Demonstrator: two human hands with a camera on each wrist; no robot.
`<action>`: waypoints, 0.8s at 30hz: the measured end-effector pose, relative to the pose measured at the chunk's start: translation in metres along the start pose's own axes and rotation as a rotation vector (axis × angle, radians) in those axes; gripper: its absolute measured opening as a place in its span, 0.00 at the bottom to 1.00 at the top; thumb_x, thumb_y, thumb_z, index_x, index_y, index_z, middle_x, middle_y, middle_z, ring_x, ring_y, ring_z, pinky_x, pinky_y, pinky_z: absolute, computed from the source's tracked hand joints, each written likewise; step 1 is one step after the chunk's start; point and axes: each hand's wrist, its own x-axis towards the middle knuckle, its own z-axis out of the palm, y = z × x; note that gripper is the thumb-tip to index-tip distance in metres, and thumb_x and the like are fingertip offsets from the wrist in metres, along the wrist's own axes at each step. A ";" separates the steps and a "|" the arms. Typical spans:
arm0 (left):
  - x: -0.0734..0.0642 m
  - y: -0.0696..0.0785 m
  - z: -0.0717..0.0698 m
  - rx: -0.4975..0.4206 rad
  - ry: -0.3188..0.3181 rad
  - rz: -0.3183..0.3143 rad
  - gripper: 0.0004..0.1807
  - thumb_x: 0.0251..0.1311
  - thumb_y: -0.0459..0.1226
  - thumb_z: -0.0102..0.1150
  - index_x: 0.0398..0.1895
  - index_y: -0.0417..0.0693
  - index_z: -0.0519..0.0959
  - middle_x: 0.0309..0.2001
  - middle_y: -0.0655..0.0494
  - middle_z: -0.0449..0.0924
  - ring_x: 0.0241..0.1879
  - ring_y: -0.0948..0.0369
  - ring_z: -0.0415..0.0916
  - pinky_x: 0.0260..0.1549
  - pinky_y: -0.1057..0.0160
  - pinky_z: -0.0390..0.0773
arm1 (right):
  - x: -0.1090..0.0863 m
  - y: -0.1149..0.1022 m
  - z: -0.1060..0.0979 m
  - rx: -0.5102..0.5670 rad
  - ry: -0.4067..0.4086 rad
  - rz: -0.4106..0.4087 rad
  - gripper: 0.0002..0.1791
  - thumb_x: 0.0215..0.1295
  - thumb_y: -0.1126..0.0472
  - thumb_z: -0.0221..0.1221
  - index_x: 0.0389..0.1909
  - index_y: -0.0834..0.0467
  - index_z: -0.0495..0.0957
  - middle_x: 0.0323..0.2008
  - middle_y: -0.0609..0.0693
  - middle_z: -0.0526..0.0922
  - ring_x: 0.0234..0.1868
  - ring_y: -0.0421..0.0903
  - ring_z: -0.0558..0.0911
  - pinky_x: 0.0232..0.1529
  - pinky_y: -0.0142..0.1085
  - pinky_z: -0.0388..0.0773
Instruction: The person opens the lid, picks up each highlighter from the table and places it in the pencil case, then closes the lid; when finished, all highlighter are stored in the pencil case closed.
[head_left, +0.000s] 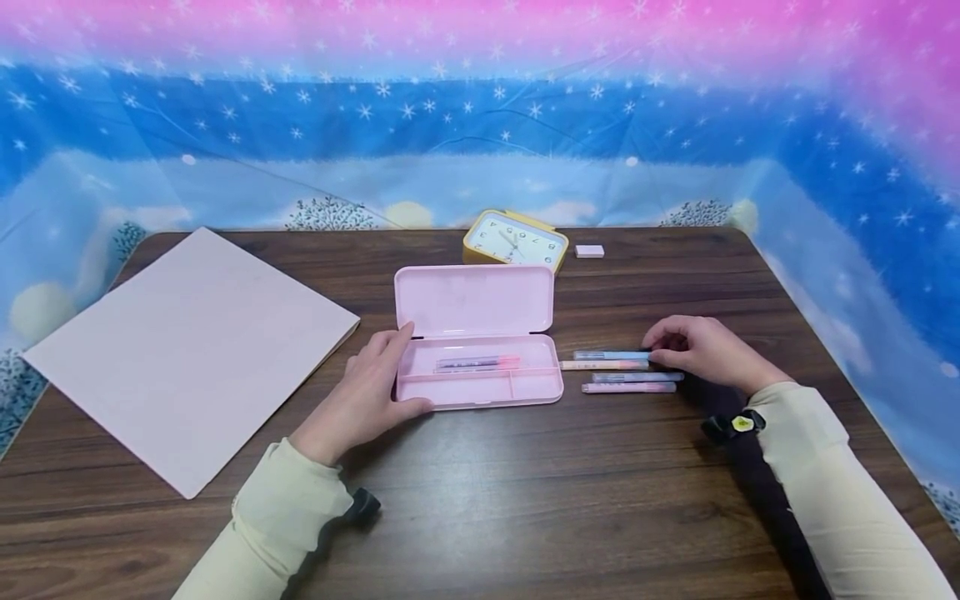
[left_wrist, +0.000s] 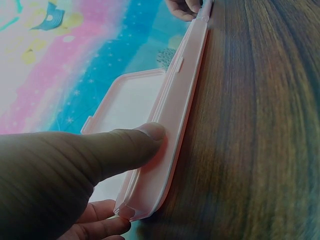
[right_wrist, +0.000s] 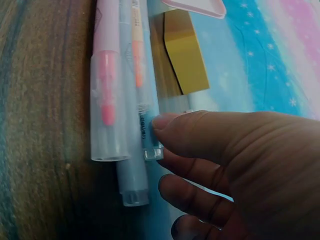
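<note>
A pink pencil case [head_left: 453,388] lies open on the table, its lid [head_left: 474,300] tilted up at the back. Its left end is gripped by my left hand [head_left: 358,397], the thumb [left_wrist: 142,142] against the front wall. Inside the long rear compartment lie highlighters [head_left: 476,363] with purple and pink parts; their exact number is hard to tell. To the right of the case, my right hand [head_left: 707,350] pinches the end of a blue highlighter [head_left: 609,356]. Beside it lie a beige-orange highlighter [head_left: 600,365], a greyish one [head_left: 637,377] and a pink one [head_left: 628,387].
Behind the lid stands a yellow alarm clock [head_left: 517,237], its dial upside down. A small white-pink block [head_left: 589,251], perhaps an eraser, is right of it. A large pale square board [head_left: 195,358] covers the left of the brown wooden table [head_left: 510,500]. Snowflake-patterned cloth [head_left: 450,108] hangs around.
</note>
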 end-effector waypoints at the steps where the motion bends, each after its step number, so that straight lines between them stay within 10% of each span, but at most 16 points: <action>1: 0.000 0.000 0.000 0.000 0.001 0.000 0.54 0.52 0.46 0.73 0.76 0.37 0.52 0.66 0.36 0.63 0.63 0.45 0.64 0.63 0.40 0.62 | 0.001 0.000 0.000 -0.004 -0.005 0.001 0.07 0.66 0.62 0.63 0.43 0.52 0.83 0.35 0.46 0.83 0.35 0.42 0.78 0.37 0.36 0.75; 24: -0.002 -0.003 -0.001 -0.014 0.011 0.012 0.53 0.52 0.45 0.74 0.76 0.39 0.53 0.66 0.37 0.63 0.63 0.44 0.64 0.62 0.42 0.62 | -0.006 -0.023 -0.013 -0.062 0.103 -0.040 0.04 0.68 0.59 0.61 0.41 0.51 0.81 0.36 0.45 0.82 0.33 0.41 0.77 0.34 0.35 0.76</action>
